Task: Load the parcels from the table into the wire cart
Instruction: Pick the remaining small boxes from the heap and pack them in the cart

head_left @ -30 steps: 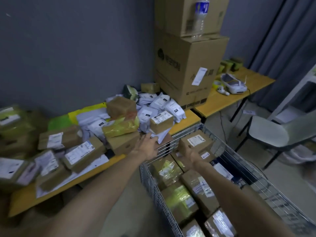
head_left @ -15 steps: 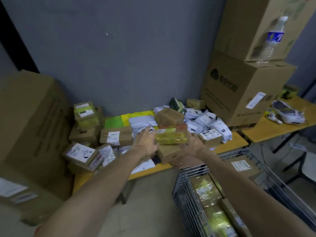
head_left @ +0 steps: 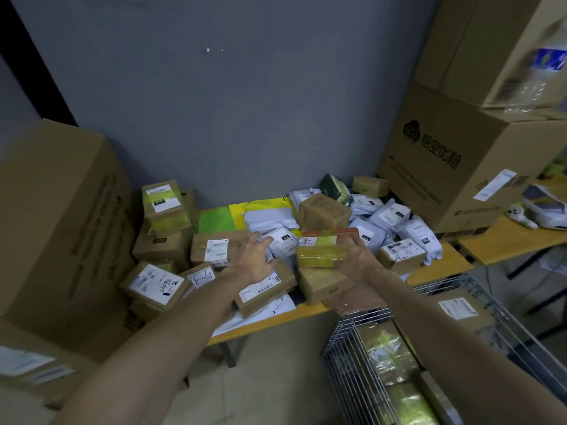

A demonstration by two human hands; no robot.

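Many parcels, brown boxes and white mailer bags, lie piled on the yellow table [head_left: 441,271]. My right hand [head_left: 357,259] grips a yellow-taped parcel [head_left: 322,250] with an orange top by its right end, above a brown box [head_left: 322,283]. My left hand [head_left: 256,257] hovers with fingers spread over a labelled brown box [head_left: 264,289], left of the yellow-taped parcel. The wire cart [head_left: 352,357] stands at the lower right, below the table's edge, with several taped parcels [head_left: 386,360] inside it.
Large cardboard cartons stand at the left [head_left: 52,228] and stacked at the right [head_left: 460,167], with a water bottle [head_left: 540,78] on top. A second yellow table [head_left: 506,240] at the right carries a white device [head_left: 549,210]. Grey wall behind; tiled floor [head_left: 270,378] below.
My right hand left the cart and took hold of the yellow-taped parcel on the table. My left hand slid left off it and spread open. The view swung left.
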